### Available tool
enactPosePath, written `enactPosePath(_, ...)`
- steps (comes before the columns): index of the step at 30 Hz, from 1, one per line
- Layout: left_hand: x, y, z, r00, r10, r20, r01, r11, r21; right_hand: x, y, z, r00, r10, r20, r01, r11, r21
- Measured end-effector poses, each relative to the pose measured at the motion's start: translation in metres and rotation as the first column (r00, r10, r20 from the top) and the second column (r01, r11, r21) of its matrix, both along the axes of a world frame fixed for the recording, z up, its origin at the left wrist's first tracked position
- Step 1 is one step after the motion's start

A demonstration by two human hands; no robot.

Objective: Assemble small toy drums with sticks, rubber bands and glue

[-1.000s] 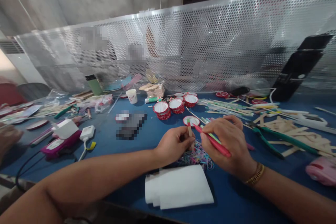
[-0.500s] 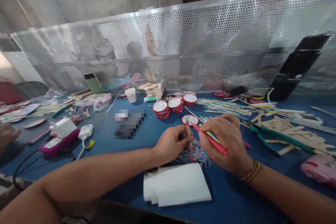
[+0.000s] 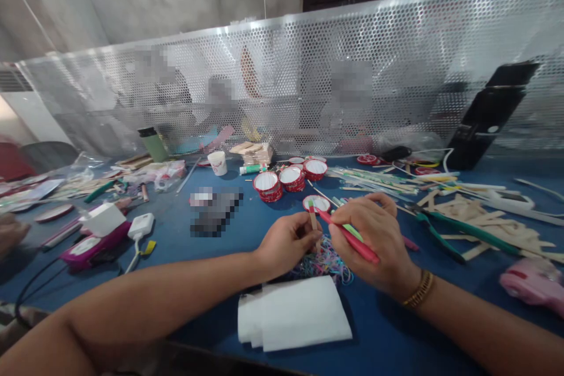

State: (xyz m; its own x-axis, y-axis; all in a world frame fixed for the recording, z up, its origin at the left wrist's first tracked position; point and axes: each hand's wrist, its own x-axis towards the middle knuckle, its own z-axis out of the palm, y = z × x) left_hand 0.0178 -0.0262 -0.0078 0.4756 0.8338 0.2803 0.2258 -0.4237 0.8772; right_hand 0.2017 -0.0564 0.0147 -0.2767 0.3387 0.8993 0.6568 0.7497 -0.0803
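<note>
Hands are hardly moving across the last second: both are sitting a touch further left in the view than a moment ago, mostly because the head camera is drifting, and their pose against each other is staying the same. The left hand (image 3: pixel 284 244) is keeping its grip clenched on a wooden stick (image 3: pixel 312 218), thumb and fingertips pinching the lower part so that the stick is standing nearly upright, its upper end showing green and red. The right hand (image 3: pixel 379 241) is holding a red marker (image 3: pixel 352 239) in a closed writing grip, the barrel running back across the fingers and the tip pointing left and up. That tip is resting against or just beside the stick, right above the left thumb; whether it is truly touching is too fine to tell. Since neither grip is loosening and the tip is not leaving the stick, the work on the stick appears to be going on in the same spot.

Both hands are hovering just above a tangle of coloured rubber bands (image 3: pixel 328 263) on the blue table (image 3: pixel 176 241), with a folded white sheet (image 3: pixel 295 320) lying nearer the person. Red-rimmed cups (image 3: pixel 266 183) are standing beyond the hands, and green-handled pliers (image 3: pixel 445 235) are lying off to the right.
</note>
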Motion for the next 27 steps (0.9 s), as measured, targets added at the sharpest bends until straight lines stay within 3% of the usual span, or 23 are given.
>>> enactPosePath(4,-0.0011,0.0017,-0.0029,0.997,0.047,-0.056,-0.046,0.999,0.025,-0.0017,-0.0006,0.0009,0.999,0.024,0.029,-0.024,1.000,-0.017)
enactPosePath(11,0.0003,-0.0006,0.0004,1.000,-0.004,0.018,0.004,1.000,-0.012,0.0024,0.0001,0.0017,1.000,-0.009,-0.011,0.009,1.000,0.000)
enactPosePath(27,-0.0008,-0.0002,-0.0011,0.997,0.048,-0.053,-0.047,0.999,0.026,-0.0026,-0.0024,0.0027,1.000,0.010,0.019,-0.010,1.000,-0.015)
